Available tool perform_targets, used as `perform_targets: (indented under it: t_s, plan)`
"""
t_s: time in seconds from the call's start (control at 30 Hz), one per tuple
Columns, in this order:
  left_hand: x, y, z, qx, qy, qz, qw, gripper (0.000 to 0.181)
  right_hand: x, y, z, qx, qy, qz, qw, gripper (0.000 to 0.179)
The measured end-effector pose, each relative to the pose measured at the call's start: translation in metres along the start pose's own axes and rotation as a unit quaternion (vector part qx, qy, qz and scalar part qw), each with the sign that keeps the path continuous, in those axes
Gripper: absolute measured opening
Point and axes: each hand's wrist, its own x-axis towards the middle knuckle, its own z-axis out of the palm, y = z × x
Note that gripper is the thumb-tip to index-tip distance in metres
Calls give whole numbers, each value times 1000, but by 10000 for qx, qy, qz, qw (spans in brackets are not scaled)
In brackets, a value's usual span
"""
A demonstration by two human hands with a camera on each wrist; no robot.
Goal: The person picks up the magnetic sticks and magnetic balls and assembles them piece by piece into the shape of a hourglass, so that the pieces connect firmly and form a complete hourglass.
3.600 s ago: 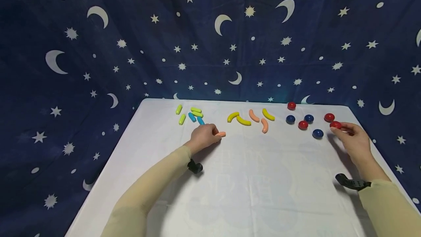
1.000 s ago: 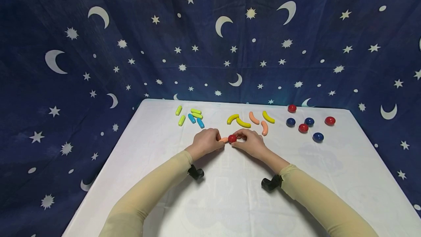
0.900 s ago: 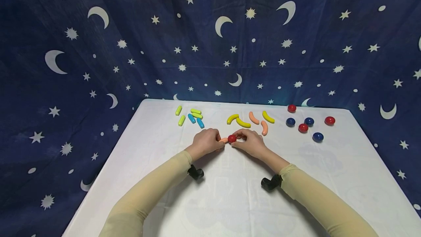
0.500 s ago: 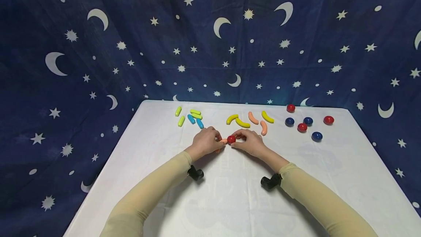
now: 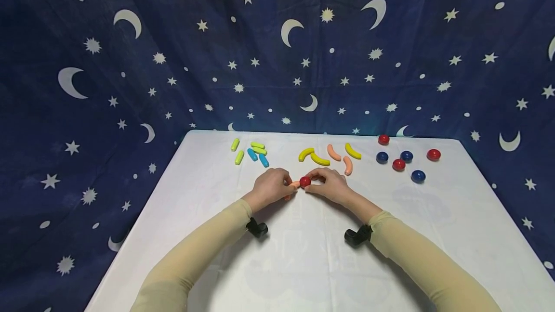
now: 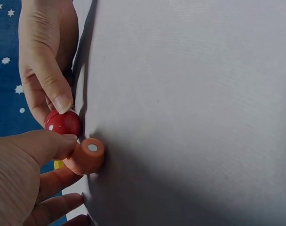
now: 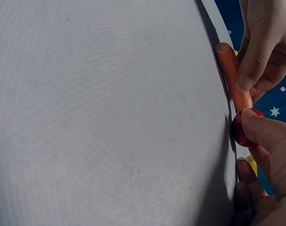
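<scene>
My left hand pinches a curved orange toy rod between thumb and fingers. One end of the rod carries a small silver disc and points toward the near side. A glossy red ball is pinched in my right hand, fingertips around it. Ball and rod meet end to end, the ball right at the rod's far end in the right wrist view. In the left wrist view the ball lies behind my left thumb, which covers part of the rod.
On the white table lie short green rods and blue rods at left. Yellow curved rods and orange ones lie behind my hands. Red balls and blue balls sit at right. A starry curtain hangs behind.
My right hand has carried the red ball from the table's right side to the orange rod in my left hand. Lately the rod has turned slightly, its free end showing below my left fingers.
</scene>
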Motion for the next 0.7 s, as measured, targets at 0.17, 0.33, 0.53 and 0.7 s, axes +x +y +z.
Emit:
perform_targets:
  t_s: [0.17, 0.33, 0.53, 0.7]
  plan:
    - [0, 0, 0, 64, -31, 17, 10000, 21, 0, 1, 1, 55, 24, -38, 10000, 40]
    - [0, 0, 1, 142, 34, 85, 9999, 22, 0, 0, 1, 31, 34, 39, 10000, 40]
    - [0, 0, 2, 172, 137, 57, 9997, 22, 1, -1, 2, 22, 32, 62, 10000, 41]
    - [1, 0, 3, 135, 129, 64, 9998, 21, 0, 0, 2, 50, 8, 71, 10000, 41]
